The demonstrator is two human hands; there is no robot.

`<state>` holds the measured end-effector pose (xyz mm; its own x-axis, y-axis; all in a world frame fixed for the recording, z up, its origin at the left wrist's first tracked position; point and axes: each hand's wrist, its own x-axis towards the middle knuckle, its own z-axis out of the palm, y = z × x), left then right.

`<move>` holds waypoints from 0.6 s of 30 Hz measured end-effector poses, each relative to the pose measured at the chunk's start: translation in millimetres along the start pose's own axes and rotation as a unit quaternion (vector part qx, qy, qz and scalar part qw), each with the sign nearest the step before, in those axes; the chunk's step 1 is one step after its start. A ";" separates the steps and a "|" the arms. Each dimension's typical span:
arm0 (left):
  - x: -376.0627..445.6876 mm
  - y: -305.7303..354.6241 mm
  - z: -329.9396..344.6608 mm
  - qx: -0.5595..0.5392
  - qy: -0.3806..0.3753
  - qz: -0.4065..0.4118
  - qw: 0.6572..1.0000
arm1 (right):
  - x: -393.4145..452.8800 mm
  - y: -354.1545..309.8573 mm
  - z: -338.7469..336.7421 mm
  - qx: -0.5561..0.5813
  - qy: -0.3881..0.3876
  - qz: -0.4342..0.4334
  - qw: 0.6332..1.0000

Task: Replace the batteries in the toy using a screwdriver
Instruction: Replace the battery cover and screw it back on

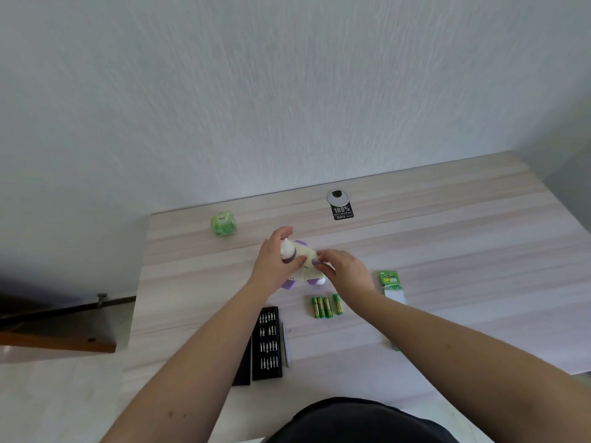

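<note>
A small white-and-purple plastic toy (300, 263) sits near the middle of the pale wood-grain surface (447, 238), and everything else is best placed from it. The left hand (271, 260) wraps round the toy's left side, thumb across its front and fingers curled over a white limb, probably to steady it. The right hand (345, 266) comes in from the toy's right, its fingers (321, 259) bent and pinching at a purple part on top; what exactly they grip is too small to tell. This looks like turning or probing the toy to find its battery cover.

Just nearer the person than the toy lie four green-and-yellow batteries (326, 306), side by side within easy reach of the right hand. Nearer still, to the toy's left, a black open case of screwdriver bits (267, 342) lies with a slim grey screwdriver handle (285, 343) beside it, untouched. To the toy's right lies the torn green battery card (390, 282). Beyond the toy, to its left, stands a green cube-shaped pack (223, 223).
</note>
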<state>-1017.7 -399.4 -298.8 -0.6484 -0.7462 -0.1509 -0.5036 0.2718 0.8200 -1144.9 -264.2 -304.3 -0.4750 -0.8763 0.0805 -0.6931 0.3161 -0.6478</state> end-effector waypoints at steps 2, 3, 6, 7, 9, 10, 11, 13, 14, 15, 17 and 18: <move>-0.8 -2.3 -0.7 0.007 -0.002 0.014 1.000 | -0.7 1.3 1.9 0.021 0.005 0.015 1.000; -0.1 -4.4 -1.0 0.011 -0.003 0.020 1.000 | -0.6 1.7 2.6 0.036 0.008 0.027 0.999; 3.0 -7.8 -1.5 0.006 -0.016 0.017 1.000 | 0.3 2.3 5.1 0.071 0.018 0.047 0.996; 4.5 -8.9 -1.1 0.003 -0.019 0.014 1.000 | 0.7 2.3 5.5 0.071 0.020 0.048 0.996; 5.5 -8.7 -1.4 0.002 -0.018 0.011 1.000 | 1.7 2.1 6.1 0.068 0.019 0.049 0.996; 5.6 -8.5 -1.7 0.003 -0.018 0.011 1.000 | 1.8 2.3 6.4 0.068 0.017 0.051 0.996; 5.7 -8.2 -1.8 0.002 -0.017 0.013 1.000 | 1.7 2.6 6.5 0.067 0.016 0.053 0.996; 6.2 -7.9 -0.5 0.001 -0.012 0.017 1.000 | 0.4 4.2 7.1 0.073 0.014 0.060 0.995; 6.4 -7.0 0.2 0.001 -0.006 0.017 1.000 | -0.6 4.9 7.4 0.081 0.012 0.067 0.994; 7.1 -6.2 0.8 -0.001 0.001 0.014 1.000 | -1.6 5.1 7.5 0.093 0.010 0.078 0.993; 8.5 -4.2 1.0 -0.004 0.009 0.007 1.000 | -3.3 4.0 6.5 0.133 0.010 0.110 0.985; 8.9 -3.4 1.0 -0.006 0.010 0.003 1.000 | -4.0 3.1 5.5 0.163 0.015 0.130 0.978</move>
<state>-1022.3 -406.3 -303.6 -0.6393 -0.7570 -0.1353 -0.4936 0.2690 0.8271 -1142.1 -261.7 -310.8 -0.6305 -0.7697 -0.1002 -0.3394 0.3896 -0.8562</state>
